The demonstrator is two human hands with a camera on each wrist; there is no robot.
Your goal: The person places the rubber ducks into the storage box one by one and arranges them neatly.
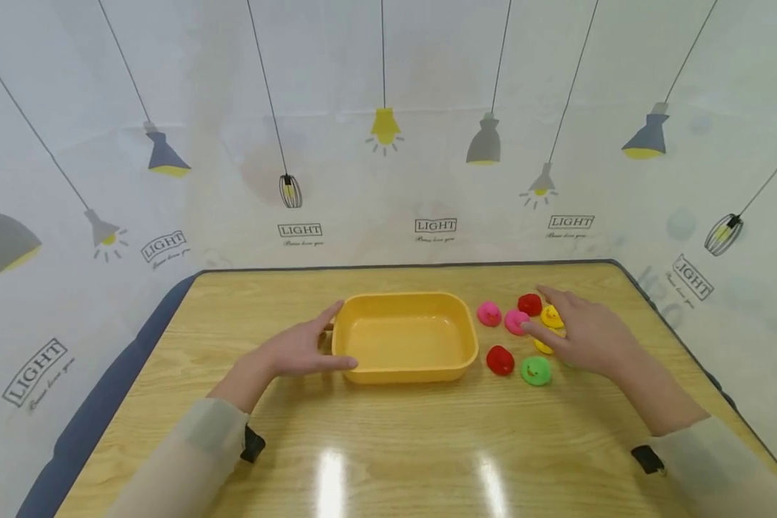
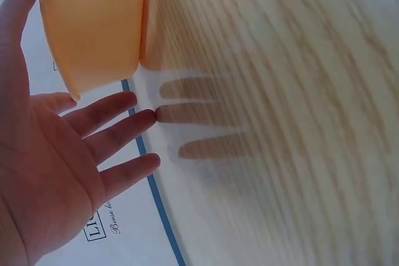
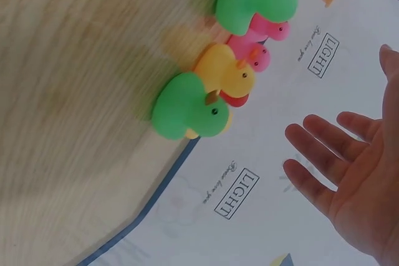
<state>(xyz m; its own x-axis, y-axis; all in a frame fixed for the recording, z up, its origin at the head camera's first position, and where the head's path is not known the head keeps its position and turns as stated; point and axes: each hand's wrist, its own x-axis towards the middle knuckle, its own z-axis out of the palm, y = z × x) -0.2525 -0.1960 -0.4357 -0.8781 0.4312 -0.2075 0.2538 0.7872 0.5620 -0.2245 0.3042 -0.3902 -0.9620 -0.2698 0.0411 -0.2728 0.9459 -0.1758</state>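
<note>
A yellow rectangular plastic basin (image 1: 404, 375) stands on the table. My left hand (image 1: 301, 350) spans its left end, thumb by the near corner and index finger by the far corner. The other fingers (image 2: 118, 138) are spread and straight beside the basin's wall. My right hand (image 1: 589, 334) hovers over a group of small toy ducks with its fingers extended, holding nothing. Among them are a green duck (image 1: 535, 370), a red duck (image 1: 500, 360), a pink duck (image 1: 488, 314) and a yellow duck (image 1: 551, 316). Another green duck (image 3: 187, 107) is mostly hidden under the hand in the head view.
The wood-grain table (image 1: 388, 439) has a dark blue edge along the back and sides. A white cloth (image 1: 337, 144) printed with lamps hangs behind and around it. Another red duck (image 1: 529, 304) lies at the back of the group.
</note>
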